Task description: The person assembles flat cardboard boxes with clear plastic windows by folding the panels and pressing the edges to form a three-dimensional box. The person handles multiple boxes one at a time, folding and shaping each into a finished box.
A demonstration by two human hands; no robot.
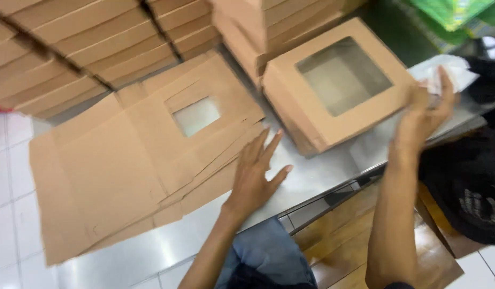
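Observation:
My left hand (256,171) rests flat with fingers spread on the edge of a pile of flat, unfolded brown cardboard box blanks (119,160); the top blank has a square clear window. My right hand (426,109) is raised with fingers apart against the right edge of an assembled brown window box (333,80), which sits tilted on top of another folded box. The hand touches the box side but does not clearly grip it.
Stacks of folded brown boxes (71,48) line the back. The metal table (322,176) edge runs diagonally. White paper (450,72) lies at the right, beside dark cloth (466,187). Wooden floor panels (343,241) lie below; green packaging (456,10) is at the top right.

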